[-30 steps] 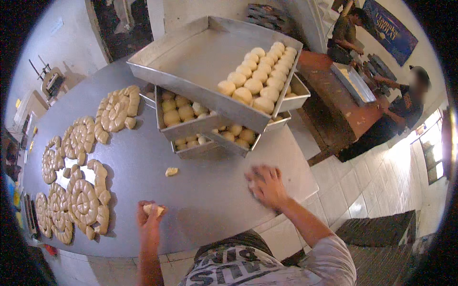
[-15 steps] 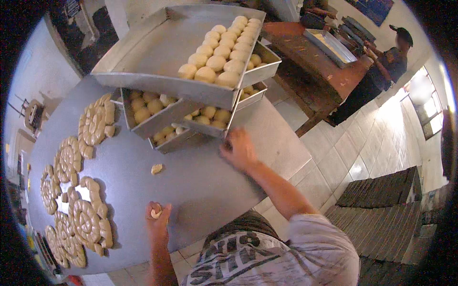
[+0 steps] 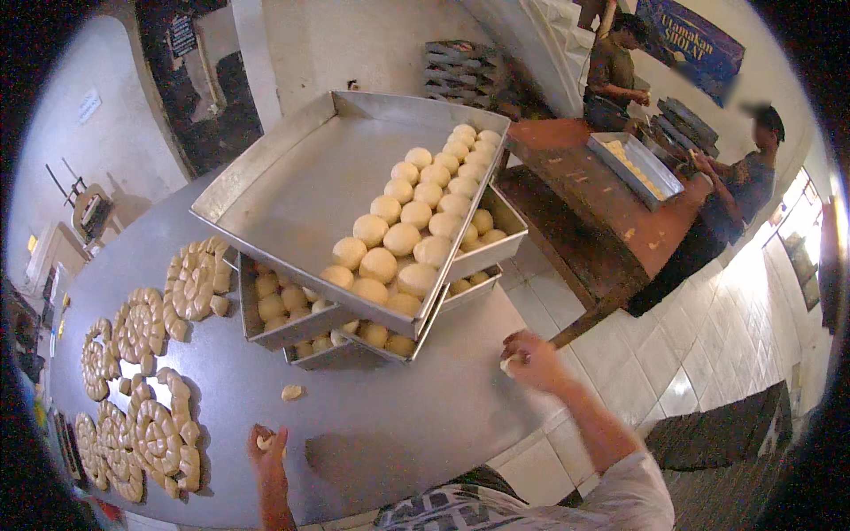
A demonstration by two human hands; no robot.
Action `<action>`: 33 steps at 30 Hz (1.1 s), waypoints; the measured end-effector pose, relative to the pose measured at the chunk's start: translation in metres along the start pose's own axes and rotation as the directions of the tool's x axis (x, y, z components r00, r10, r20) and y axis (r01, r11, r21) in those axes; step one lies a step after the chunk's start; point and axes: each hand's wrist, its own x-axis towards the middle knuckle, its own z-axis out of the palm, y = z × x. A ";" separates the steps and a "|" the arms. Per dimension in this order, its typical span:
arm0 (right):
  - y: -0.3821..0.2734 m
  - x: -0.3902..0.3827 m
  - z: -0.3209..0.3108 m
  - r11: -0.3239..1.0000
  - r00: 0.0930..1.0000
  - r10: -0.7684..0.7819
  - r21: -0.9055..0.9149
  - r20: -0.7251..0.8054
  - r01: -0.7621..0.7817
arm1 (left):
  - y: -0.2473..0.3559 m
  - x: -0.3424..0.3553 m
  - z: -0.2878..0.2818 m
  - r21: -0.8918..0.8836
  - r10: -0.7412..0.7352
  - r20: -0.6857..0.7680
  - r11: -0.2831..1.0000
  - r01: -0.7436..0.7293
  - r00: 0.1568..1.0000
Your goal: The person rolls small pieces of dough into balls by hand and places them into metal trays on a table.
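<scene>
My left hand is closed around a small piece of pale dough, low over the near side of the metal table. Out by the table's right edge, my right hand has its fingers curled in; a pale bit of dough shows at the fingertips. A loose dough scrap lies between my left hand and the stacked trays. On top of the stack, a big metal tray holds rows of round dough balls along its right side. Spirals of cut dough pieces cover the table's left.
Crosswise beneath the top tray sit several smaller trays of dough balls. Beyond the right edge is tiled floor. Two people work at a wooden table with another tray. Dark ridged stacks stand at lower right.
My right hand has moved right, from beside the lower trays' corner to the table's right edge. My left hand stays near the front edge. The view has tilted upward.
</scene>
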 end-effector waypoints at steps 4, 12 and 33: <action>-0.068 0.105 -0.109 0.702 0.944 -0.107 0.648 -0.313 0.295 | 0.014 -0.021 0.019 -0.124 0.041 -0.015 0.991 -0.043 0.999; -0.112 0.349 -0.151 0.905 0.737 -0.395 -0.372 -0.549 0.207 | 0.034 -0.038 0.070 -0.094 0.022 0.037 0.995 -0.019 0.999; -0.113 -0.025 0.119 0.690 0.900 -0.273 -0.584 0.339 0.429 | 0.022 0.165 -0.065 0.484 0.267 -0.064 0.851 -0.204 0.962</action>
